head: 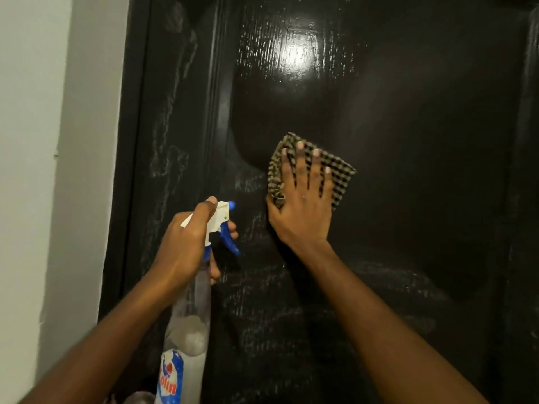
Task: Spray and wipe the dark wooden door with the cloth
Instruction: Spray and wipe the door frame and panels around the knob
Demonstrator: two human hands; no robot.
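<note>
The dark wooden door [408, 112] fills most of the view, glossy, with a bright light reflection near the top and faint pale smears low down and on the left. My right hand [303, 205] presses a folded checked cloth [339, 170] flat against the door with straight, spread fingers. My left hand [186, 246] grips the neck of a clear spray bottle [186, 330] with a white and blue trigger head [224, 225]. Its nozzle points at the door, just left of the cloth. Fingers curl under the blue trigger.
A white wall [43, 170] runs down the left side, meeting the dark door frame [137, 141]. A raised moulding edge [218, 97] runs vertically between frame and door panel.
</note>
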